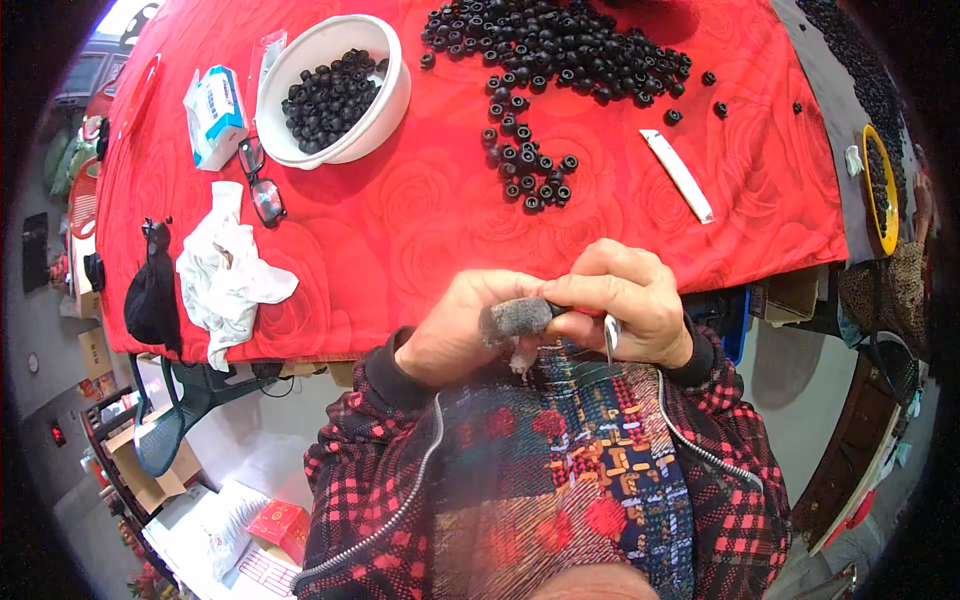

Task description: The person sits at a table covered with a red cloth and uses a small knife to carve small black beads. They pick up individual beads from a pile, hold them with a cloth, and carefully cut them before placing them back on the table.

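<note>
Both hands meet over my lap at the table's front edge. My left hand (452,325) is closed, with a grey fabric-like wrap (520,319) around one digit. A small dark piece (556,310) shows between the fingertips of the two hands; most of it is hidden. My right hand (640,305) is closed too, its thumb and forefinger pinching at that piece. A short shiny metal blade-like tool (611,338) sticks down from the right fingers. Beyond the hands, loose small black round parts with hollow centres (535,175) trail down from a large pile (560,50).
A red rose-patterned cloth (400,240) covers the table. On it are a white bowl (395,110) of black parts, a tissue pack (215,118), glasses (266,198), a white cloth (222,280), a black bag-like item (152,295) and a white strip (677,177). Right stands a yellow-rimmed tray (890,190).
</note>
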`<action>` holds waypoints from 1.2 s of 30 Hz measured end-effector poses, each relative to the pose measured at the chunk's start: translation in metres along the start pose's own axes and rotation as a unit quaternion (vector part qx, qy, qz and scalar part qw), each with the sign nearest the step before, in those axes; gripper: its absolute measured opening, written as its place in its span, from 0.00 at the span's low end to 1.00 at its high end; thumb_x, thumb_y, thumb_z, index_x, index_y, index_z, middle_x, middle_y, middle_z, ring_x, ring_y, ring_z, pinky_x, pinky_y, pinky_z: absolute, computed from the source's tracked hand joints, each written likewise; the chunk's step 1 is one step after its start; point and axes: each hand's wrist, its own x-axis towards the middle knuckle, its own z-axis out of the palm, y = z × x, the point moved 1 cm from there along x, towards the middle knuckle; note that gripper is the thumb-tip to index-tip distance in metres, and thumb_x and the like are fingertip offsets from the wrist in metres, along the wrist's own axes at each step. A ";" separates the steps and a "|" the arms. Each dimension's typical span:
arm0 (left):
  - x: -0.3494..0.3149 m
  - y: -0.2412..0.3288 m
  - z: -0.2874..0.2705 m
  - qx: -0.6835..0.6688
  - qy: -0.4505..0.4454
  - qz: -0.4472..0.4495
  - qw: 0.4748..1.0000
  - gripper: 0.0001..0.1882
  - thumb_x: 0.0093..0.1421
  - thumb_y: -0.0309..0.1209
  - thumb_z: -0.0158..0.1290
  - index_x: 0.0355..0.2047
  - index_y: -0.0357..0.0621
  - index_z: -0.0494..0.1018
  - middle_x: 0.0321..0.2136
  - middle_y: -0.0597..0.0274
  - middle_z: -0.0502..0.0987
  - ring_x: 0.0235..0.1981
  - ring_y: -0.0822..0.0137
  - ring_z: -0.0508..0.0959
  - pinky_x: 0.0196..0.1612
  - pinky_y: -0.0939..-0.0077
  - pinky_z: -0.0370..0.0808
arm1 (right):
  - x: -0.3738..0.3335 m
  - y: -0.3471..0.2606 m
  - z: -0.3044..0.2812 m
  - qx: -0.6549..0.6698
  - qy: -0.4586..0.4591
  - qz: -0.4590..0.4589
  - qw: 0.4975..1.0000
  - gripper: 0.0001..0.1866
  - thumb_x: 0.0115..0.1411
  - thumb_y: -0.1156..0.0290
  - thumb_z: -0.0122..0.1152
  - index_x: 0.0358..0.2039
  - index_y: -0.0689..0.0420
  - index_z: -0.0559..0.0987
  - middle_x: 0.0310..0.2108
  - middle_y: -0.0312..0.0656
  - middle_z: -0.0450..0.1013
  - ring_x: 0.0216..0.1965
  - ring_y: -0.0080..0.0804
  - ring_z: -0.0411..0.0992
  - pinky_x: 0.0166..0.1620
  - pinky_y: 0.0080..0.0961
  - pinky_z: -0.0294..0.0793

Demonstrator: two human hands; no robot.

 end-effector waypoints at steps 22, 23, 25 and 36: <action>-0.012 0.006 -0.009 0.246 0.216 0.243 0.913 0.18 0.62 0.42 0.51 0.38 0.36 0.73 0.25 0.62 0.74 0.23 0.73 0.73 0.26 0.79 0.70 | -0.005 0.013 0.004 0.000 0.018 0.057 0.998 0.15 0.45 0.74 0.70 0.34 0.59 0.76 0.25 0.42 0.69 0.23 0.38 0.71 0.24 0.31 0.69; -0.020 0.013 -0.007 0.331 0.301 0.441 0.778 0.18 0.62 0.43 0.49 0.37 0.37 0.72 0.26 0.61 0.74 0.23 0.72 0.73 0.26 0.78 0.70 | -0.009 0.018 0.004 -0.008 0.030 0.073 0.997 0.15 0.45 0.74 0.70 0.34 0.58 0.76 0.25 0.42 0.69 0.23 0.38 0.71 0.24 0.30 0.69; -0.034 0.031 0.005 0.398 0.355 0.697 0.479 0.18 0.62 0.43 0.47 0.36 0.39 0.72 0.27 0.60 0.75 0.24 0.71 0.73 0.26 0.77 0.70 | -0.016 0.027 0.004 -0.018 0.038 0.107 0.993 0.14 0.46 0.74 0.70 0.33 0.58 0.76 0.25 0.42 0.69 0.25 0.38 0.71 0.26 0.30 0.69; -0.060 0.062 0.061 0.382 0.117 0.794 0.459 0.19 0.62 0.44 0.47 0.37 0.38 0.72 0.28 0.59 0.75 0.25 0.71 0.73 0.27 0.76 0.71 | -0.020 0.040 0.018 -0.084 0.017 0.113 0.990 0.12 0.49 0.71 0.69 0.33 0.57 0.76 0.24 0.42 0.68 0.23 0.39 0.70 0.25 0.31 0.69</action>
